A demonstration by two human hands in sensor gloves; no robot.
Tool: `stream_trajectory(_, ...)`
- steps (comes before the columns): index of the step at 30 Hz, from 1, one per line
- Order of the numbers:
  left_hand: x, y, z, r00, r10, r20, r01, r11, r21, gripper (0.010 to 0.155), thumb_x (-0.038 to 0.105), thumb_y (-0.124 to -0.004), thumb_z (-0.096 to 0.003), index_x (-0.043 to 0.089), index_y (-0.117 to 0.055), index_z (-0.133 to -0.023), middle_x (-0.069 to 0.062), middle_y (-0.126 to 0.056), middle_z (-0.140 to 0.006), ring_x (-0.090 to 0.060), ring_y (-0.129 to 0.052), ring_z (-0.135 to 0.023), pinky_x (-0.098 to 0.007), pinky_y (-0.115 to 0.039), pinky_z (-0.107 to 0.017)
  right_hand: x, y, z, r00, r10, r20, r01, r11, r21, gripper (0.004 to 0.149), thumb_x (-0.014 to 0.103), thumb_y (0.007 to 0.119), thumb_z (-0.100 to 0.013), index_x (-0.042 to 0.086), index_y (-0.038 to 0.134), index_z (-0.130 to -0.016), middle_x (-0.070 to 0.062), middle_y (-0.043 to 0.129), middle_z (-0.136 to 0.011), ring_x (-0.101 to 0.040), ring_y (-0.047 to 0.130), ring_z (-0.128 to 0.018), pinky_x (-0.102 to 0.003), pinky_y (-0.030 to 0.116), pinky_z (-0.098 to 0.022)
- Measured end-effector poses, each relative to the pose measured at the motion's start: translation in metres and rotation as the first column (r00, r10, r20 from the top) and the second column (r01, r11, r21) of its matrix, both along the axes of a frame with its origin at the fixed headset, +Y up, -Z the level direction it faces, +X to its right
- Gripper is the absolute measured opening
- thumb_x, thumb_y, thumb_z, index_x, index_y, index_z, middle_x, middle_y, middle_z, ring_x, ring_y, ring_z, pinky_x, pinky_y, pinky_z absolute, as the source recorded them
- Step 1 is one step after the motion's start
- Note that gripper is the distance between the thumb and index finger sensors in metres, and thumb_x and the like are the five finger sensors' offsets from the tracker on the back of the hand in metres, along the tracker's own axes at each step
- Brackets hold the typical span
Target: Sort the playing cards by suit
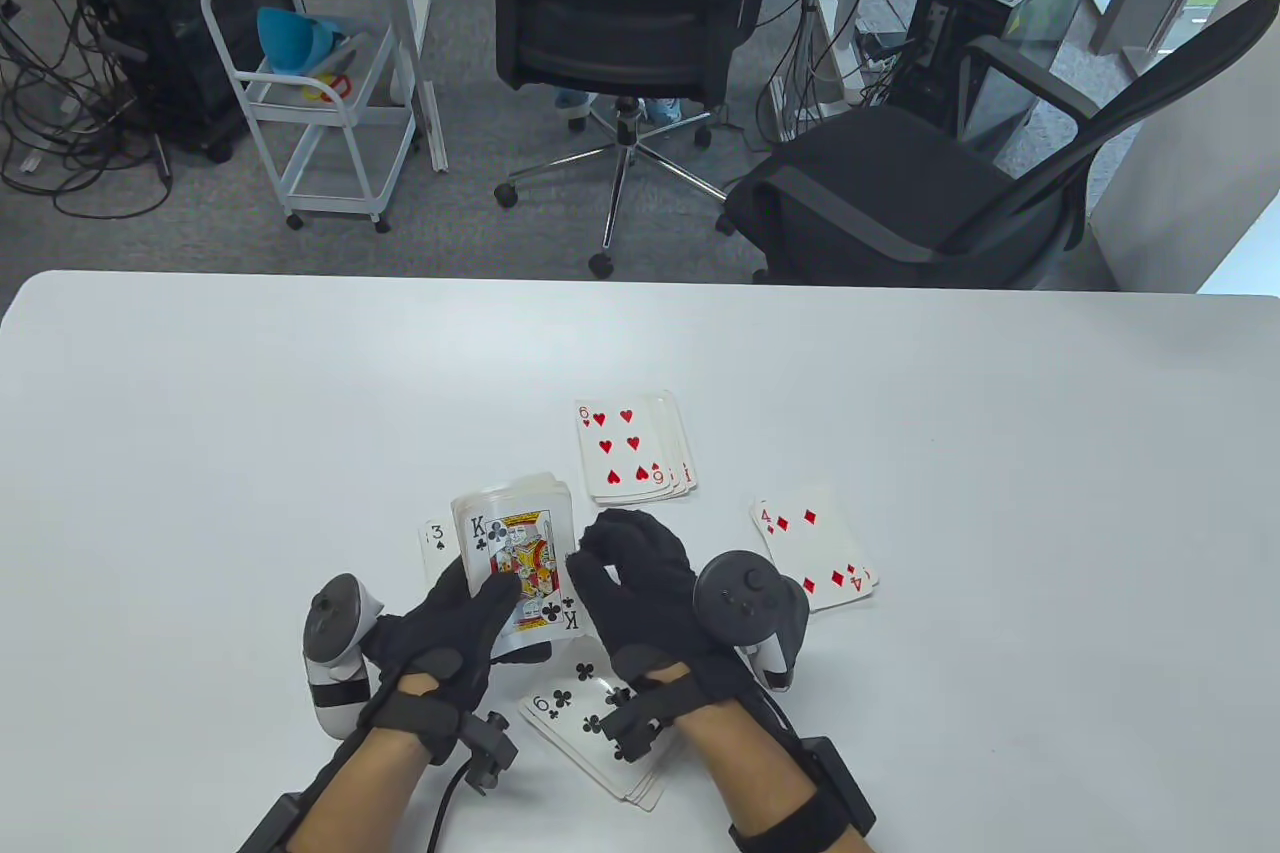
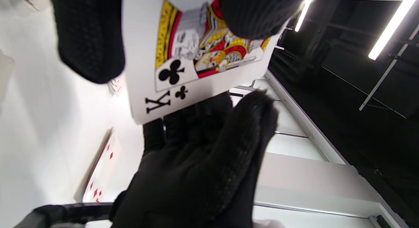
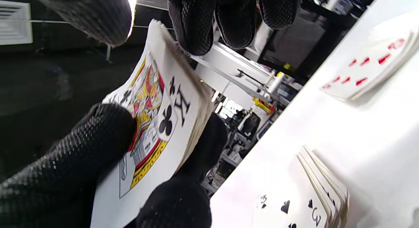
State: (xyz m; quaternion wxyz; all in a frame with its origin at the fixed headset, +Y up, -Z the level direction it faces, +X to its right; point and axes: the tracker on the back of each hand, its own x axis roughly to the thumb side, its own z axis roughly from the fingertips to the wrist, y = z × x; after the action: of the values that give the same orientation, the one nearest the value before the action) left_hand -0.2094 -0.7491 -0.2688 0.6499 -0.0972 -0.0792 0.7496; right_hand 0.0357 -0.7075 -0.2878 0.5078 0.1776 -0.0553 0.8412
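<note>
My left hand (image 1: 470, 608) holds a face-up deck (image 1: 515, 553) just above the table, its thumb (image 3: 81, 156) lying across the top card, a king of clubs (image 2: 183, 58). My right hand (image 1: 615, 573) is at the deck's right side. Its fingertips (image 3: 193, 35) curl against the deck's edge while its thumb stays clear of the card. Sorted piles lie around: hearts under a six (image 1: 625, 448), diamonds under a four (image 1: 815, 558), clubs under a six (image 1: 585, 718) beneath my wrists, and spades under a three (image 3: 294, 208), mostly hidden behind the deck in the table view.
The white table (image 1: 250, 413) reaches to a far edge, with two office chairs (image 1: 630, 13) and a white cart (image 1: 320, 83) on the floor beyond it. The piles sit close to the near centre.
</note>
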Motion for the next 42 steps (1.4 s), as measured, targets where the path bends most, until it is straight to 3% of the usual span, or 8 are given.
stream_trajectory(5, 0.002, -0.002, 0.004, 1.000, 0.020, -0.007, -0.020, 1.000, -0.009, 0.055, 0.043, -0.081, -0.0539, 0.026, -0.063, -0.103, -0.001, -0.086, -0.096, -0.030, -0.099, -0.077, -0.041, -0.096, -0.044, -0.005, 0.003, 0.005, 0.996, 0.088, 0.028, -0.089, 0.995, 0.041, 0.065, 0.057, 0.081, -0.052, 0.011, 0.064, -0.093, -0.022, 0.053, -0.107, -0.053, 0.044, -0.100, -0.074, 0.035, -0.067)
stream_trajectory(12, 0.006, 0.000, 0.006, 1.000, -0.008, 0.015, 0.008, 1.000, -0.004, 0.054, 0.044, -0.083, -0.0533, 0.026, -0.065, -0.102, 0.001, -0.088, -0.094, -0.028, -0.101, -0.075, -0.040, -0.096, -0.044, -0.005, 0.005, 0.008, 0.991, 0.100, 0.092, -0.108, 0.989, 0.096, 0.055, 0.052, 0.088, -0.048, 0.010, 0.072, -0.079, -0.020, 0.063, -0.101, -0.051, 0.055, -0.097, -0.072, 0.041, -0.067)
stream_trajectory(25, 0.009, -0.009, 0.001, 0.993, 0.040, 0.111, -0.036, 0.999, -0.039, 0.058, 0.046, -0.083, -0.0533, 0.025, -0.062, -0.103, -0.003, -0.084, -0.097, -0.030, -0.098, -0.078, -0.041, -0.096, -0.044, 0.010, 0.008, 0.002, 0.994, 0.054, 0.098, -0.062, 0.995, 0.084, 0.039, 0.039, 0.080, -0.054, 0.004, 0.090, -0.069, -0.017, 0.080, -0.094, -0.048, 0.065, -0.095, -0.072, 0.044, -0.067)
stream_trajectory(27, 0.010, -0.009, 0.002, 0.992, 0.055, 0.111, -0.051, 0.998, -0.041, 0.058, 0.046, -0.083, -0.0532, 0.026, -0.062, -0.104, -0.004, -0.083, -0.098, -0.030, -0.097, -0.079, -0.041, -0.096, -0.045, 0.014, 0.008, 0.000, 0.993, 0.054, 0.102, -0.062, 0.995, 0.082, 0.039, 0.040, 0.082, -0.054, 0.007, 0.092, -0.072, -0.017, 0.079, -0.095, -0.048, 0.064, -0.095, -0.072, 0.044, -0.067)
stream_trajectory(29, 0.011, -0.008, 0.002, 0.994, 0.041, 0.103, -0.038, 0.999, -0.035, 0.058, 0.046, -0.083, -0.0532, 0.026, -0.062, -0.103, -0.003, -0.083, -0.098, -0.030, -0.097, -0.079, -0.041, -0.095, -0.046, 0.016, 0.008, 0.000, 0.993, 0.034, 0.117, -0.043, 0.997, 0.070, 0.048, 0.040, 0.087, -0.052, 0.008, 0.080, -0.087, -0.019, 0.071, -0.100, -0.049, 0.062, -0.096, -0.072, 0.043, -0.067)
stream_trajectory(32, 0.009, -0.008, 0.003, 0.996, 0.016, 0.086, -0.012, 0.999, -0.043, 0.057, 0.046, -0.083, -0.0536, 0.026, -0.063, -0.103, -0.003, -0.084, -0.097, -0.030, -0.097, -0.079, -0.041, -0.095, -0.046, 0.020, 0.012, -0.001, 0.990, 0.042, 0.132, -0.053, 0.995, 0.080, 0.053, 0.037, 0.090, -0.051, 0.011, 0.070, -0.092, -0.019, 0.063, -0.103, -0.049, 0.057, -0.098, -0.072, 0.042, -0.068)
stream_trajectory(37, -0.002, -0.002, 0.005, 1.000, -0.012, -0.024, 0.011, 1.000, -0.022, 0.055, 0.045, -0.081, -0.0540, 0.026, -0.063, -0.103, -0.003, -0.084, -0.097, -0.030, -0.097, -0.079, -0.042, -0.094, -0.046, 0.034, 0.015, -0.007, 0.981, 0.084, 0.173, -0.087, 0.996, 0.012, 0.037, 0.035, 0.084, -0.054, 0.013, 0.084, -0.084, -0.019, 0.068, -0.102, -0.052, 0.055, -0.099, -0.074, 0.037, -0.067)
stream_trajectory(42, -0.019, 0.013, 0.005, 0.988, 0.057, -0.145, -0.044, 0.995, 0.087, 0.055, 0.045, -0.080, -0.0538, 0.025, -0.064, -0.102, -0.003, -0.085, -0.096, -0.030, -0.098, -0.078, -0.041, -0.095, -0.046, 0.045, 0.006, -0.020, 0.971, 0.204, 0.125, -0.179, 0.966, -0.187, 0.037, 0.032, 0.084, -0.055, 0.009, 0.088, -0.083, -0.023, 0.061, -0.106, -0.054, 0.044, -0.101, -0.075, 0.031, -0.067)
